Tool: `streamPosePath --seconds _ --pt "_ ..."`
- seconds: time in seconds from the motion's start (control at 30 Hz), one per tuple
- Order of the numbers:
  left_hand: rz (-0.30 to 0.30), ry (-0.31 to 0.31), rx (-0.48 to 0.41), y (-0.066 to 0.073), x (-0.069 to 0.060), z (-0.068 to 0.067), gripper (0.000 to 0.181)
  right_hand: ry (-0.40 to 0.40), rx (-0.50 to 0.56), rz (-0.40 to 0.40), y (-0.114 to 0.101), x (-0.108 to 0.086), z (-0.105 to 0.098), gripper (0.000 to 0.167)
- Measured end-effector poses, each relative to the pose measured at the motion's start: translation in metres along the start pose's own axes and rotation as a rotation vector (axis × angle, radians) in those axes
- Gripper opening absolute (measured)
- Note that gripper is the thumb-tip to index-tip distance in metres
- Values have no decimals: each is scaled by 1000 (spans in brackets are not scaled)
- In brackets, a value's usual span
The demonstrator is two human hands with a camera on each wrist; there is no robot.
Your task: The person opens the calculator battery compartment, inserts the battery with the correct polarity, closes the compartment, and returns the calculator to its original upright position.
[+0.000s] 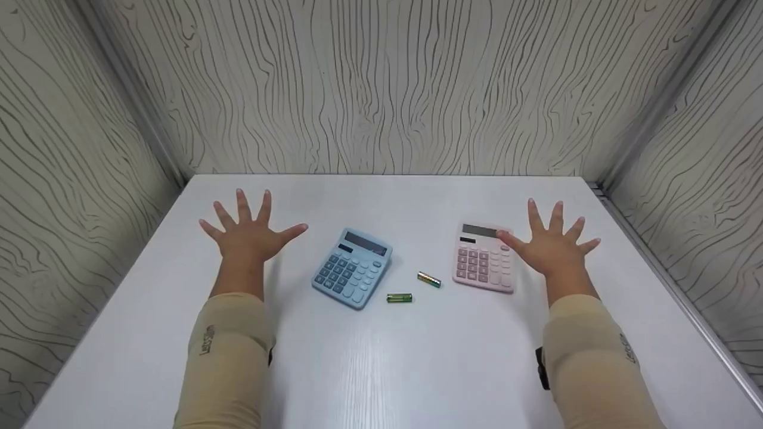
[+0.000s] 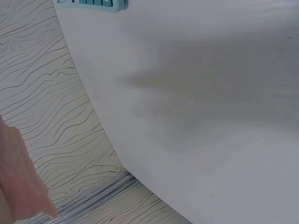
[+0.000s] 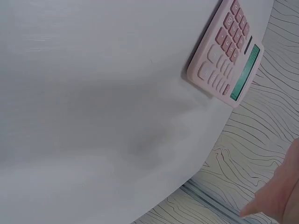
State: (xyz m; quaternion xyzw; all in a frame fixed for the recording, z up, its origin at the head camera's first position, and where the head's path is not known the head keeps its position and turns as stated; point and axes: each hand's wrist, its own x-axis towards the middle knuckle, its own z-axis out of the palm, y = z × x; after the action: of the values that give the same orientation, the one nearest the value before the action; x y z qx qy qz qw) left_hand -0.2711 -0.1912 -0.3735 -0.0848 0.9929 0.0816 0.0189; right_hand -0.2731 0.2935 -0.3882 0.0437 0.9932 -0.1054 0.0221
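My left hand (image 1: 245,238) is spread flat, fingers straight, above the table to the left of a blue calculator (image 1: 353,268). It holds nothing. On the other side, my right hand (image 1: 551,247) is spread the same way, its thumb over the upper right edge of a pink calculator (image 1: 484,257) in the head view. In the right wrist view the pink calculator (image 3: 226,53) lies apart from that hand (image 3: 275,193). Between the calculators lie two small batteries, a green one (image 1: 399,298) and a gold-and-green one (image 1: 429,279). Both calculators lie face up.
A white table (image 1: 357,369) carries everything. Wood-grain patterned panels (image 1: 381,89) stand behind it and at both sides, with metal strips (image 1: 661,95) at the corners. Both forearms wear beige sleeves (image 1: 229,357).
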Motion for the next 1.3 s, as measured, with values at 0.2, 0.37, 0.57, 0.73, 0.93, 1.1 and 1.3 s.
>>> streamPosePath --seconds 0.2,0.37,0.57,0.73,0.93,1.1,1.3 --pt "-5 -18 -4 -1 1 4 110 -11 27 -19 -10 5 3 102" --pt "-23 -43 -33 -2 2 10 112 -32 45 -45 -26 7 8 100" --pt "-46 -88 -123 0 2 20 111 -94 70 -92 -52 9 16 97" --pt "-87 -101 -250 3 3 27 106 -97 90 -135 -76 12 26 96" --pt "-144 -129 -419 5 0 39 98 -105 114 -180 -100 12 44 100" --pt "-180 -137 -527 5 -2 51 88 -157 204 -161 -117 10 59 99" --pt "-213 -117 -652 10 -1 63 77 -177 346 -158 -137 10 74 96"
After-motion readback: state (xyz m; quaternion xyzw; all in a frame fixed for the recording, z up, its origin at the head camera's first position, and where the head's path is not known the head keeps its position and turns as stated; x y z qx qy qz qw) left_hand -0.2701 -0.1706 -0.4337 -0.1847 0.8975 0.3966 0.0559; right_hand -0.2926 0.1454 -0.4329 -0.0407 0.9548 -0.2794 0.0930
